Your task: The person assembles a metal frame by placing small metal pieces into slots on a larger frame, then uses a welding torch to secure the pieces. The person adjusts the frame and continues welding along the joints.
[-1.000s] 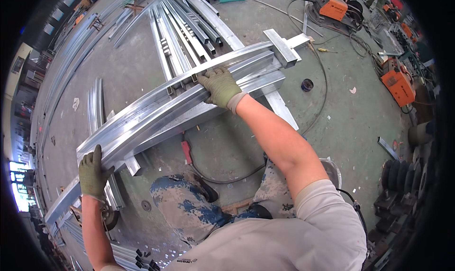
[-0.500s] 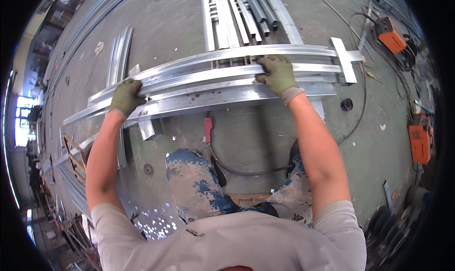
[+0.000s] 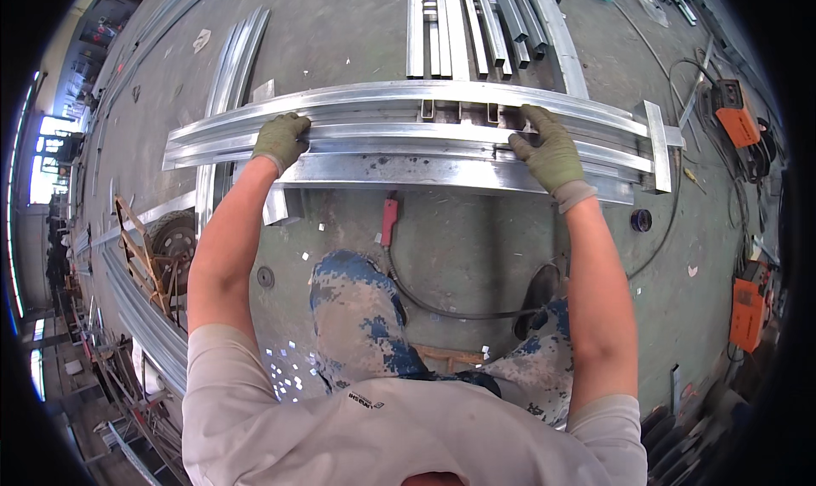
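While the left hand [image 3: 282, 141] and the right hand [image 3: 551, 153] pinch it with thumb and fingers, a long shiny bar [image 3: 408, 131] stretches across the upper middle of the frame, between two other silver bars [image 3: 382, 93].

a window [image 3: 48, 163] glares white at left, the metal bars [image 3: 408, 131] gleam, and fisheye distortion curves the edges.
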### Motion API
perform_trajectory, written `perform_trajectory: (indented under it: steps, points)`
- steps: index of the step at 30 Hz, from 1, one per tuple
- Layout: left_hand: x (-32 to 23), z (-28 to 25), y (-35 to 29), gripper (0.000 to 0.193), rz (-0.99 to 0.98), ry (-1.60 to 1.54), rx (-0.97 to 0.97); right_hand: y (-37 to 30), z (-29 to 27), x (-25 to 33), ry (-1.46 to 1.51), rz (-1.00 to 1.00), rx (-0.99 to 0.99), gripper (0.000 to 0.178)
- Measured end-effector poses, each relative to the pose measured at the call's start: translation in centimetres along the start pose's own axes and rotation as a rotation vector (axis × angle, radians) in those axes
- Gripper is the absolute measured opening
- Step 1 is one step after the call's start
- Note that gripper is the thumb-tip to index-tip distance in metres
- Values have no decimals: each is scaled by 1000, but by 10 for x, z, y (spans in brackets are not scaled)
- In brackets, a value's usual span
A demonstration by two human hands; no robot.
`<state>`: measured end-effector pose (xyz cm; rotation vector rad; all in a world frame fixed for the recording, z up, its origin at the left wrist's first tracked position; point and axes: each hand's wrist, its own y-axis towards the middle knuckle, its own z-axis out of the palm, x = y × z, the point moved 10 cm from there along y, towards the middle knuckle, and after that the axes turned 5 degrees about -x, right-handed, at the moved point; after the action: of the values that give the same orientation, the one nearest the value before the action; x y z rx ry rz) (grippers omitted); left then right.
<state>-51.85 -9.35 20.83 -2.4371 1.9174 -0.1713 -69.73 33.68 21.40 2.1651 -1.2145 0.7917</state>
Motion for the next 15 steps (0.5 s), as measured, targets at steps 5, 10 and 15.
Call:
perform_trajectory:
  steps: [5, 10, 15]
  points:
    - [-13, 2, 3, 45, -49, -46, 60, -2, -5, -38, -508, 50, 128, 68]
    - [-3, 11, 10, 50, -72, -132, 145, -2, 1, -58, -454, 99, 233, 68]
    - [-9, 22, 13, 51, 27, -43, 17, -4, -4, -42, -521, 7, 128, 65]
